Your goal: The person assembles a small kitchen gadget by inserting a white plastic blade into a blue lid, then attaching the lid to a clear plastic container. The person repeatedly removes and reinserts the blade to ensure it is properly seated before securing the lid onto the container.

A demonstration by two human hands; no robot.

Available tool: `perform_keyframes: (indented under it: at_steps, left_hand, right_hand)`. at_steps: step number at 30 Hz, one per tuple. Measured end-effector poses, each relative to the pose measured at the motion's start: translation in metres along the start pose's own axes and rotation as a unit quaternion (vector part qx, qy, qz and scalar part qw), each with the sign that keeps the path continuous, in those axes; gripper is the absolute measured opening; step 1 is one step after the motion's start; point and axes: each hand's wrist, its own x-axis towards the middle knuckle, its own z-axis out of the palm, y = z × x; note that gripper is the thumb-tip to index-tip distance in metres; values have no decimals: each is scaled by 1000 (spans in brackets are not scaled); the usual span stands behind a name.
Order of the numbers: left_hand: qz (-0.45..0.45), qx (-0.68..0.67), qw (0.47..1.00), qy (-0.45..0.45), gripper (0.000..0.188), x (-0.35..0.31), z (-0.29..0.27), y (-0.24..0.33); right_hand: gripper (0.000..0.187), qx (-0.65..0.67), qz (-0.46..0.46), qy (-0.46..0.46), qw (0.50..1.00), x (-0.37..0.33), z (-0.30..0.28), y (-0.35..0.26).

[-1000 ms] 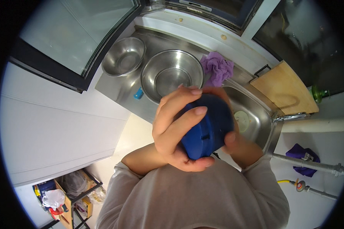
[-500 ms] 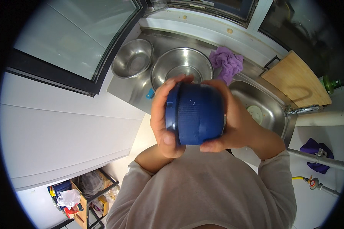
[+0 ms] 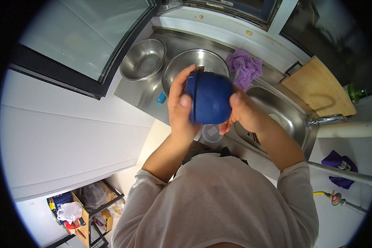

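Observation:
A rounded dark blue container (image 3: 214, 99), lying sideways with its raised rim to the left, is held up in front of me between both hands. My left hand (image 3: 180, 109) wraps round the rim end, thumb on the near side. My right hand (image 3: 244, 112) grips the rounded end, its thumb pressed to the side and its fingers partly hidden underneath. What is inside the container cannot be seen. Just behind it stands a large steel bowl (image 3: 176, 63), partly covered by my hands. Below the container a clear round plastic piece (image 3: 212, 134) shows near the counter's front edge.
A smaller steel bowl (image 3: 144, 60) and a small blue object (image 3: 160, 98) lie on the left of the steel counter. A purple cloth (image 3: 246, 66) lies behind the sink (image 3: 291, 124). A wooden cutting board (image 3: 320, 89) leans by the faucet (image 3: 328, 119). An open window (image 3: 87, 37) juts in at left.
Both hands have moved the blue container farther from my body, toward the large bowl, and it has turned slightly. The clear round piece below has come into view.

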Motion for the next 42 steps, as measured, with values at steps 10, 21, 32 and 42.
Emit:
perform_keyframes:
  at_steps: [10, 21, 32, 42]
  left_hand:
    - [-159, -91, 977, 113, 50, 5, -4, -6]
    - [-38, -48, 997, 55, 48, -5, 3, -1]
    - [154, 132, 979, 3, 64, -10, -1, 0]
    - [265, 263, 925, -72, 70, -2, -17, 1]
  right_hand:
    - [82, -546, -365, 116, 745, 10, 7, 4]
    - [70, -425, -327, 182, 824, 12, 19, 8]
    - [68, -417, -370, 137, 819, 5, 24, 1]
    - [61, -170, -175, 80, 966, 4, 22, 2]
